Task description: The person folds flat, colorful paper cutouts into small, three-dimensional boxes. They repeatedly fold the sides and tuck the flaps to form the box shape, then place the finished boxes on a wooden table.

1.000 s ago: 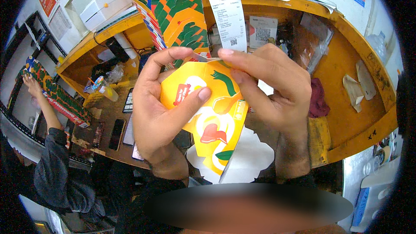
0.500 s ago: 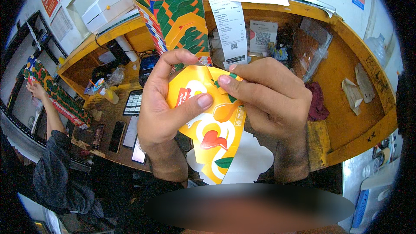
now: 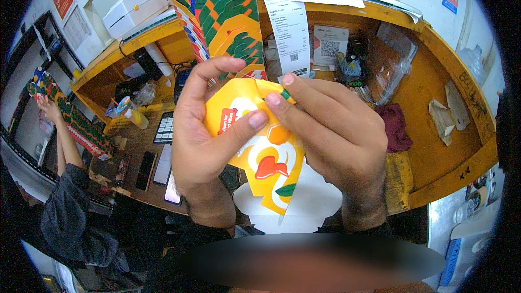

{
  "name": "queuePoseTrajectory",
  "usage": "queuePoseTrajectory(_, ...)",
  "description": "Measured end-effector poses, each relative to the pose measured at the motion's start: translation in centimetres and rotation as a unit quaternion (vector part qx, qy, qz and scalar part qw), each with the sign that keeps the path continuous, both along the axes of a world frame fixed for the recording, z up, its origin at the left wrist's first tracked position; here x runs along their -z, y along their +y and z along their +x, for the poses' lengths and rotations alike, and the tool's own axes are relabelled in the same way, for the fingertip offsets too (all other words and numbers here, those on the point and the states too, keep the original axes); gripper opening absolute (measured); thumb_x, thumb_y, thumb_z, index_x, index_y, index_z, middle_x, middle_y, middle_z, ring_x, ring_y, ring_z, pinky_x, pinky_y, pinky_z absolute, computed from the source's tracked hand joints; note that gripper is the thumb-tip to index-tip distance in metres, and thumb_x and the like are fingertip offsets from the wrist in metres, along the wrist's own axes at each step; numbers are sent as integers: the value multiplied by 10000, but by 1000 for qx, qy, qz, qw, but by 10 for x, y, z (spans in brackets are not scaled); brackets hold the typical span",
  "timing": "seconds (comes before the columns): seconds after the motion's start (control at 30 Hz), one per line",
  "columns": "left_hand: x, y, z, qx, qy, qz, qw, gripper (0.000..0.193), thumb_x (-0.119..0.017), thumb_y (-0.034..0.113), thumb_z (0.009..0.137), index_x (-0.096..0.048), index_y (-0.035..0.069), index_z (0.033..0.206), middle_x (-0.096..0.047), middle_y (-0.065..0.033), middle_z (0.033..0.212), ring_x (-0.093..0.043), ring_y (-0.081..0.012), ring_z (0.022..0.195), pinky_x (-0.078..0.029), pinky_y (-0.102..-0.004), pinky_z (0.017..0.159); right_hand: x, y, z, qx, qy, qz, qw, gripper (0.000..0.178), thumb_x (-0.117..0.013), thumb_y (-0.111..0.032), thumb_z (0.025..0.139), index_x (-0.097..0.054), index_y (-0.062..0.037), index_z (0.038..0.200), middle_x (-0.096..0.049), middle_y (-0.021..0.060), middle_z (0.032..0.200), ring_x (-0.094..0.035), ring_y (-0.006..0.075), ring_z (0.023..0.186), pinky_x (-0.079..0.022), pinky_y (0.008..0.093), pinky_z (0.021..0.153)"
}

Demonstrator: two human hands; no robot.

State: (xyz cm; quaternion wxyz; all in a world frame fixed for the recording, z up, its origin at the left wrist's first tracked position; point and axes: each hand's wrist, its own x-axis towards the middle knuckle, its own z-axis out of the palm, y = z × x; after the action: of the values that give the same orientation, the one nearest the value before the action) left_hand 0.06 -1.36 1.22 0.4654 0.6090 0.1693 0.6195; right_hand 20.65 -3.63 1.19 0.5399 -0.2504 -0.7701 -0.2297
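Between my two hands is a yellow cardboard food carton (image 3: 221, 100), partly folded, printed with orange, red and green shapes. My left hand (image 3: 203, 130) is closed round its left side, thumb lying across the front. At the carton's top right edge, my right hand (image 3: 342, 130) pinches a yellow and green flap between thumb and fingertips, bending it. Some of its fingers are hidden behind the carton. Below the hands, a white scalloped piece of cardboard (image 3: 317, 198) shows behind the carton's lower end; I cannot tell whether the two are joined.
A tall stack of colourful cartons (image 3: 230, 11) stands ahead, beside a hanging paper receipt (image 3: 290, 38). Phones (image 3: 145, 171) and a plastic drink cup (image 3: 135, 116) are at left. A maroon cloth (image 3: 395, 127) lies right. A co-worker's hand (image 3: 51, 109) touches another carton stack (image 3: 73, 116).
The flap under my right fingers is bent further over, and my right hand has shifted slightly left. The carton has tilted a little. The co-worker's hand has moved slightly right.
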Motion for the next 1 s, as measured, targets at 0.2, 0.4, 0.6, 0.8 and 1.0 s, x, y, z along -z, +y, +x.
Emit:
queuePoseTrajectory(0.2,-3,-3,-1,-8,8,13,1000,697,-837,-73,901,-493,-5,1503,-745,-172,1234,-736,-212,1147,-578,-325,1015,-8,8,9,-142,41,-91,985,404,-800,62,781,-855,-5,1175,-812,171,1132,-780,300,971,-621,375,868)
queuePoseTrajectory(0.4,-3,-3,-3,16,44,24,999,742,-844,-76,878,-493,-10,1528,-754,-176,1217,-736,-204,1161,-581,-328,1009,-1,13,16,-253,171,-311,900,305,-783,82,904,-845,15,1195,-770,150,1091,-725,219,995,-561,314,879)
queuePoseTrajectory(0.6,-1,2,-1,-23,101,79,991,722,-878,-48,848,-569,-30,1501,-734,-170,1326,-727,-205,1201,-580,-334,1053,2,19,10,-201,147,-257,934,295,-812,60,906,-828,32,1199,-752,145,1124,-715,209,1042,-556,313,910)
queuePoseTrajectory(0.8,3,-1,2,-48,122,89,987,614,-870,-58,866,-659,-47,1443,-718,-179,1412,-714,-213,1257,-580,-349,1082,2,14,10,-204,142,-265,931,278,-843,37,885,-837,20,1162,-742,138,1126,-719,216,1041,-563,322,900)
queuePoseTrajectory(1.0,7,0,3,-92,133,173,972,538,-859,-87,867,-710,-54,1382,-784,-192,1306,-758,-233,1205,-612,-369,1038,1,11,9,-167,110,-174,964,249,-906,-42,851,-864,-10,1094,-765,113,1061,-716,221,982,-557,338,862)
